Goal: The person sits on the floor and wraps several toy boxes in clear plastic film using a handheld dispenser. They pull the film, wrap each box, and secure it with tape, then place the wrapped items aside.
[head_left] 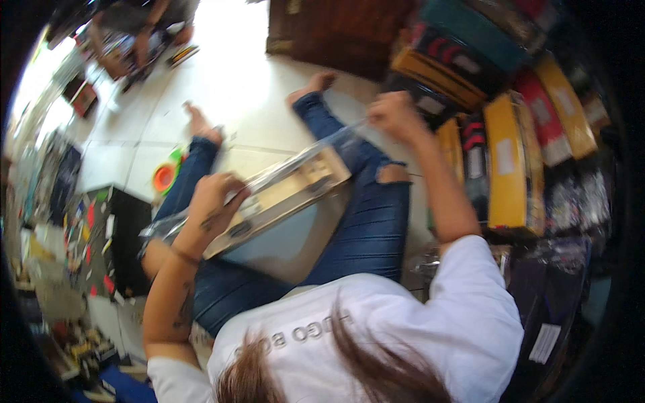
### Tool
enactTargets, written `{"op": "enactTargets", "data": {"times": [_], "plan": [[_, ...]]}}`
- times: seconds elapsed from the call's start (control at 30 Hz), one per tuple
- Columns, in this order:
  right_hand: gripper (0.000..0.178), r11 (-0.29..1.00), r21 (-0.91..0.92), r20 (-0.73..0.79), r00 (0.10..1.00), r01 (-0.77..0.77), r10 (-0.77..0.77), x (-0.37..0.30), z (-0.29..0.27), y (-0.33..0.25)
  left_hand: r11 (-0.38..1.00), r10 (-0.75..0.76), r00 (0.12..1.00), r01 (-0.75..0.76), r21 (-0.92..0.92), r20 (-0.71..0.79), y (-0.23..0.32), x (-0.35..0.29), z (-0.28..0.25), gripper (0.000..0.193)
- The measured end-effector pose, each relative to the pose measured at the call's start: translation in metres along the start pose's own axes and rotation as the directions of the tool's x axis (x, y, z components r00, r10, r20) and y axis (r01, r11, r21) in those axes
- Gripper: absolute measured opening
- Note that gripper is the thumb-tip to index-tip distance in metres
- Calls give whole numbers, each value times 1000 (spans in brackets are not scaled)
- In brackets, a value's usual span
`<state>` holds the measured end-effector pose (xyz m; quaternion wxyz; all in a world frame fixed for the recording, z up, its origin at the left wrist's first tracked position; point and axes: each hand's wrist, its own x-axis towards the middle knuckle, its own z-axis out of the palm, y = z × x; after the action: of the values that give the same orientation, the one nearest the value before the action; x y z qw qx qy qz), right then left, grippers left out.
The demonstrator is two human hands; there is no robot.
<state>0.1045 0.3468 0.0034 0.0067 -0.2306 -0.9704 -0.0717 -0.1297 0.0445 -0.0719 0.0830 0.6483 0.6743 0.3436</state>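
Yellow boxes flank right hand gripping plastic wrap.

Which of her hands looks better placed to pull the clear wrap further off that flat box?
Probably the right hand: it pinches the clear plastic wrap's free end beyond the flat box. The left hand presses the box down.
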Motion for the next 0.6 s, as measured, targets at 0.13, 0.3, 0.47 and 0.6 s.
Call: {"op": "enactTargets", "data": {"times": [0.13, 0.3, 0.47, 0.6], "plan": [[38, 979, 118, -525, 847, 164, -78, -15, -6, -51, 983, -85, 990, 102, -154, 114, 4, 4, -4, 16], [29, 762, 165, -457, 733, 626, -503, 1, 50, -157, 970, -169, 960, 202, -135, 225, -4, -9, -10, 16], [9, 662, 374, -493, 743, 650, -452, 13, 63, -153, 736, -526, 637, 673, -74, 563, -31, -81, -114, 12], [8, 640, 473, -454, 790, 606, -412, 16, 57, -150, 741, -670, 742, 670, 42, -34, -19, -95, -163, 18]]}}
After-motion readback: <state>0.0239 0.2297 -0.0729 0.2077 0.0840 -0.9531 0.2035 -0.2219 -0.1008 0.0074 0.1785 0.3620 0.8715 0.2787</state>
